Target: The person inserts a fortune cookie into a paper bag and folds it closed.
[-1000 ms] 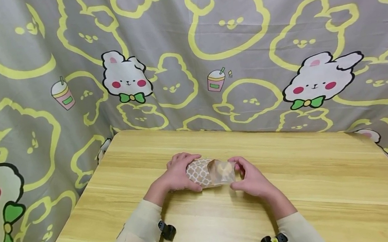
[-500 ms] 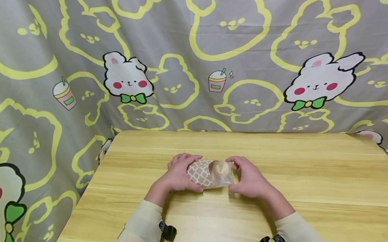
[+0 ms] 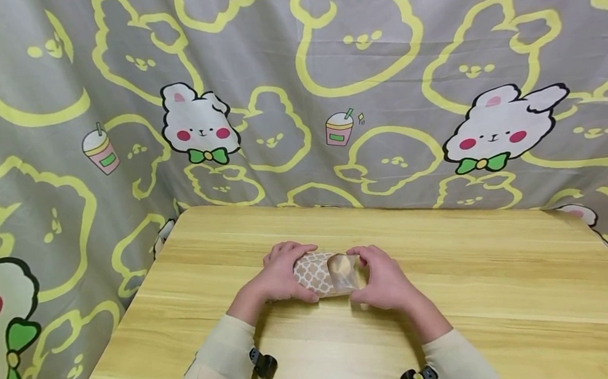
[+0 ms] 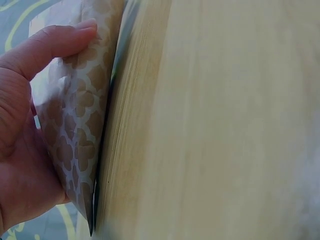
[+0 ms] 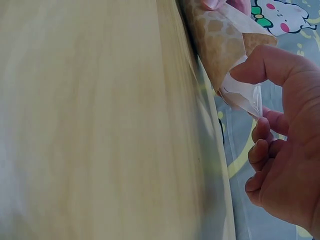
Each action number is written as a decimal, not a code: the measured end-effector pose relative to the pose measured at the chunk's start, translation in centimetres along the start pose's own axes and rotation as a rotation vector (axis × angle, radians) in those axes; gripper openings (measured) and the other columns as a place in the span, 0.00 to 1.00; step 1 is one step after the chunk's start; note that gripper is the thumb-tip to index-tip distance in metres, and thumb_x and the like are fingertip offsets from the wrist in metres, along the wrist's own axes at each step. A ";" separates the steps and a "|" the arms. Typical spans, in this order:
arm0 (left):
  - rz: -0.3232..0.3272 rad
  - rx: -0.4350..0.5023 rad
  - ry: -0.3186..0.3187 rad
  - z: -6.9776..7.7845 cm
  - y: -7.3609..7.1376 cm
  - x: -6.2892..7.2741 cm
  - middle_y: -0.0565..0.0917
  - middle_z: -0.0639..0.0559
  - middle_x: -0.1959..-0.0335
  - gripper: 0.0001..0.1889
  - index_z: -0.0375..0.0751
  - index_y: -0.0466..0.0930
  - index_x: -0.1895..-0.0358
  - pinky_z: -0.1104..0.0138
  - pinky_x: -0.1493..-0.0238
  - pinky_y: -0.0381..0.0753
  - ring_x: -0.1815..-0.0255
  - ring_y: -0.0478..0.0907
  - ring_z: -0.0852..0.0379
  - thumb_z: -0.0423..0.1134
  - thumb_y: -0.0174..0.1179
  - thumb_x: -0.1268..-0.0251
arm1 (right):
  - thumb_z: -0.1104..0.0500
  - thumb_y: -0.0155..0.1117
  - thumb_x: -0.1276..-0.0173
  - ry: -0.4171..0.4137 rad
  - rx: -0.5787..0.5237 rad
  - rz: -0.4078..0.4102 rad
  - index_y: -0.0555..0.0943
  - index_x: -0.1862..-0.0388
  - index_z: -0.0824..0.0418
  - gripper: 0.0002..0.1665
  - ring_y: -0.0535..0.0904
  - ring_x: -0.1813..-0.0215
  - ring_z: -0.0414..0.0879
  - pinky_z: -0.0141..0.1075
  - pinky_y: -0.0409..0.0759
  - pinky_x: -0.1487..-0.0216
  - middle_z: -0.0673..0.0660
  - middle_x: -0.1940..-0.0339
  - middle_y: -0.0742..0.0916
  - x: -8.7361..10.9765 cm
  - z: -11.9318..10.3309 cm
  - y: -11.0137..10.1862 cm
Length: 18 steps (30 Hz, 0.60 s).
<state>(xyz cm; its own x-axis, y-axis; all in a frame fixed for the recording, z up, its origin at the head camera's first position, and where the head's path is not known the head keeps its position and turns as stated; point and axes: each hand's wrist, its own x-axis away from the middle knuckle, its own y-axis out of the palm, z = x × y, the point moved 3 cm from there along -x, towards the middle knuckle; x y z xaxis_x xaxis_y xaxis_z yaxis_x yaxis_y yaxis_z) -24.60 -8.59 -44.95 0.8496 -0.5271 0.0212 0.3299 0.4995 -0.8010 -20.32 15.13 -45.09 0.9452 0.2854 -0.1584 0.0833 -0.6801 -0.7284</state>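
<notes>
My left hand (image 3: 281, 276) grips a brown paper bag (image 3: 313, 275) with a white lattice pattern, lying on its side on the table. Its thumb rests along the bag's near side, as the left wrist view also shows on the patterned paper (image 4: 82, 120). From the bag's mouth, facing right, sticks a clear plastic packet (image 3: 347, 279) with something pale yellow inside. My right hand (image 3: 387, 281) holds the packet's outer end. In the right wrist view its thumb lies on the packet (image 5: 243, 91), while its fingertips touch a lower corner. The part inside the bag is hidden.
A light wooden table (image 3: 321, 348) spreads beneath both hands. Behind it and at the left hangs a grey curtain (image 3: 267, 51) printed with cartoon rabbits and drinks. A black camera mount is on each wrist.
My right hand has moved left, and the clear packet has slid deeper into the paper bag, so less of it shows. The left hand stays almost where it was, holding the bag.
</notes>
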 end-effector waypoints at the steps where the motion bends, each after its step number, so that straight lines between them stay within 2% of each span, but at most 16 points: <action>1: -0.002 0.000 0.000 0.0 0.0 0.0 0.70 0.53 0.37 0.54 0.56 0.69 0.27 0.43 0.35 0.51 0.29 0.53 0.43 0.54 0.84 0.69 | 0.59 0.75 0.64 -0.002 -0.020 -0.006 0.75 0.35 0.60 0.49 0.72 0.60 0.50 0.43 0.71 0.59 0.55 0.61 0.77 0.0 0.0 0.0; 7: 0.000 -0.011 -0.006 0.0 0.1 0.1 0.69 0.53 0.36 0.55 0.57 0.69 0.27 0.43 0.36 0.52 0.30 0.54 0.43 0.54 0.84 0.69 | 0.58 0.85 0.59 -0.010 -0.236 -0.071 0.66 0.25 0.62 0.60 0.70 0.51 0.56 0.50 0.69 0.46 0.61 0.55 0.75 0.4 0.6 0.2; 10: 0.004 -0.007 -0.007 -0.1 0.1 0.1 0.70 0.53 0.36 0.55 0.57 0.69 0.28 0.43 0.36 0.52 0.30 0.54 0.43 0.54 0.84 0.69 | 0.55 0.87 0.57 -0.012 -0.329 -0.070 0.64 0.23 0.60 0.63 0.68 0.51 0.58 0.52 0.66 0.46 0.65 0.55 0.73 0.6 1.0 0.1; 13: 0.013 0.003 -0.003 -0.2 0.1 0.1 0.70 0.53 0.36 0.55 0.56 0.70 0.28 0.43 0.36 0.52 0.30 0.54 0.43 0.53 0.84 0.70 | 0.57 0.86 0.54 -0.022 -0.360 -0.020 0.68 0.27 0.61 0.56 0.68 0.55 0.60 0.51 0.67 0.52 0.68 0.58 0.72 0.8 1.3 -0.4; 18: 0.018 0.009 -0.004 -0.2 0.1 0.1 0.70 0.53 0.36 0.55 0.55 0.70 0.28 0.43 0.35 0.52 0.29 0.54 0.43 0.52 0.84 0.70 | 0.61 0.84 0.52 -0.031 -0.295 0.062 0.78 0.36 0.60 0.41 0.67 0.61 0.58 0.45 0.67 0.61 0.65 0.63 0.73 1.2 1.8 -0.9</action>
<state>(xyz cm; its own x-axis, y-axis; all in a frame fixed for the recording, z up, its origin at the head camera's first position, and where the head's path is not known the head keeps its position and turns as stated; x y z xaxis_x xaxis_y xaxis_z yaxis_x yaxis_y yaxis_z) -24.55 -8.80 -45.13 0.8569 -0.5154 0.0096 0.3188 0.5151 -0.7956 -19.86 17.33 -45.79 0.9416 0.2549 -0.2202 0.1183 -0.8623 -0.4924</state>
